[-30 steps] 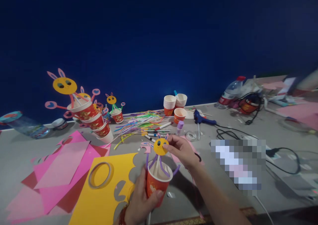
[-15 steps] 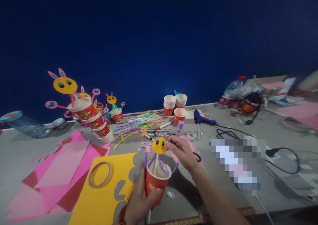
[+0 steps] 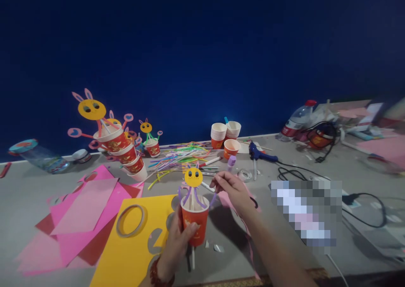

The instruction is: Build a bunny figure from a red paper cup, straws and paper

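My left hand (image 3: pixel 177 242) is wrapped round a red paper cup (image 3: pixel 196 223) with a white rim, held up off the table. A white stick (image 3: pixel 193 258) pokes out below the cup. Above the rim stands a round yellow paper face (image 3: pixel 193 177) with dark eyes and small pink ears. Purple pipe cleaners (image 3: pixel 198 199) curve out of the cup on both sides. At the right one's upper end, the thumb and fingers of my right hand (image 3: pixel 233 190) are pinched together on it.
Stacked red cups with bunny figures (image 3: pixel 120 142) stand at the left, behind pink paper sheets (image 3: pixel 85 207). A tape roll (image 3: pixel 130 235) lies on yellow paper (image 3: pixel 110 255). Loose pipe cleaners (image 3: pixel 177 156), a blue glue gun (image 3: pixel 261 152) and a bottle (image 3: pixel 297 122) line the back.
The cup has shifted left and turned more upright, its face toward me. My right hand has gone from beside the yellow face down to the right purple pipe cleaner.
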Tool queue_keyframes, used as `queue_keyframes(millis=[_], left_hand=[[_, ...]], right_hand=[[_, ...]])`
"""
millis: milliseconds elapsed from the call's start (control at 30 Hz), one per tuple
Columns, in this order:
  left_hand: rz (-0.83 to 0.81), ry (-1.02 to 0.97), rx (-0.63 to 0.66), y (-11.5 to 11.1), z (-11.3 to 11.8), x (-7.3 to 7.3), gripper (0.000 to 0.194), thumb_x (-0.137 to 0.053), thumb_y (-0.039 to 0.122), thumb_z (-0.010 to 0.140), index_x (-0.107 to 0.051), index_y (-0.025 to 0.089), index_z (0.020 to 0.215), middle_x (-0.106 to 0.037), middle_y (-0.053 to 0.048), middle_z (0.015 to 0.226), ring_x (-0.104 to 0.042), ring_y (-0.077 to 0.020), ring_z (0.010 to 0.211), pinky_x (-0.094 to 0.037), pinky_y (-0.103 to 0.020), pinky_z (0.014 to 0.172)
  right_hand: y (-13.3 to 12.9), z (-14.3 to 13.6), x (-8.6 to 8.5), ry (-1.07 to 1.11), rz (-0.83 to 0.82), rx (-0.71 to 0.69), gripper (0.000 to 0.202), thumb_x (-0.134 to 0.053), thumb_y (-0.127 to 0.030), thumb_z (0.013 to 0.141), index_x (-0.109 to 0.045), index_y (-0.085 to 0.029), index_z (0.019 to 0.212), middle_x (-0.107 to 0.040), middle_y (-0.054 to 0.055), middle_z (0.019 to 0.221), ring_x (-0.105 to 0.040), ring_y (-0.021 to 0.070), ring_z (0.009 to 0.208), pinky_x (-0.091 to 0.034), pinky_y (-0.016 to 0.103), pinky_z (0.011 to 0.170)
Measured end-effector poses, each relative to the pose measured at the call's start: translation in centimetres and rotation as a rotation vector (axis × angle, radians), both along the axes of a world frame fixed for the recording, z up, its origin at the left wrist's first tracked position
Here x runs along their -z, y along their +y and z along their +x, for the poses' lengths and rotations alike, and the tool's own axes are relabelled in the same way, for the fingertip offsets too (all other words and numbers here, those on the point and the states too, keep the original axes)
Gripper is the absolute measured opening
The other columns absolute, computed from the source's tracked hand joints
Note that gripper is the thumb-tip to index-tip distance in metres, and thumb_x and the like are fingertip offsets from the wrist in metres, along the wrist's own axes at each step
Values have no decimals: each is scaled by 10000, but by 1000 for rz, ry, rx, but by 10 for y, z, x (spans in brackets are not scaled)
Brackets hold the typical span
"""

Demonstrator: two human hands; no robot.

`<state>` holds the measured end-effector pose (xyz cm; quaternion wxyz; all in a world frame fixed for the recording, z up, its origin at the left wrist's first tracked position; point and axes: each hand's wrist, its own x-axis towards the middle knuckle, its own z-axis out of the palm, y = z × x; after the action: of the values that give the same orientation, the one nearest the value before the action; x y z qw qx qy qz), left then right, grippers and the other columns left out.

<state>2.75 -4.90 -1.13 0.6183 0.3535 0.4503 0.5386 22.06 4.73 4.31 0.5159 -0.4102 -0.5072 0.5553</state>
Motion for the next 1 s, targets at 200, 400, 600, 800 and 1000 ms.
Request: queue_keyframes(millis=[200,400,600,800,1000], left_hand=[[-75,-179,-11,6,2,-13,912,-822,441,685,-379,222,1451,-690,-150,1191,-629,-355,1175,-487,-502,1020],[-59,-182,-34,11,0,-10,895,-819,383,702,-361,250,1459,-611,-144,1344,-565,-324,1267,-426,-478,1092],[-31,-119,-26,15,0,-15,716,-810,379,718,-506,263,1355,-639,-113,1319,-594,-297,1231,-434,-441,1089],[-65,-13,-70,18,-19,-31,615,-812,404,705,-584,231,1250,-679,-107,1256,-627,-283,1177,-505,-394,1004],[-97,357,-109,34,-72,-47,553,-740,501,742,-600,193,1180,-707,-98,1194,-667,-289,1082,-577,-340,842]], right_hand=[[-6,-1,13,-47,-42,-45,337,-623,-513,876,-633,-179,830,-663,27,746,-569,147,631,-451,269,606],[-13,-10,24,-115,13,-132,378,-601,-539,884,-588,-195,728,-615,14,698,-555,159,640,-436,273,607],[-20,-20,34,-147,22,-147,443,-549,-599,898,-594,-205,700,-570,14,683,-546,185,670,-452,299,657],[-12,-11,35,-206,6,-141,387,-572,-566,894,-636,-202,777,-640,31,738,-582,181,646,-458,297,613],[6,8,39,-231,-8,36,393,-604,-571,861,-612,-194,750,-622,22,694,-542,157,584,-431,283,571]])
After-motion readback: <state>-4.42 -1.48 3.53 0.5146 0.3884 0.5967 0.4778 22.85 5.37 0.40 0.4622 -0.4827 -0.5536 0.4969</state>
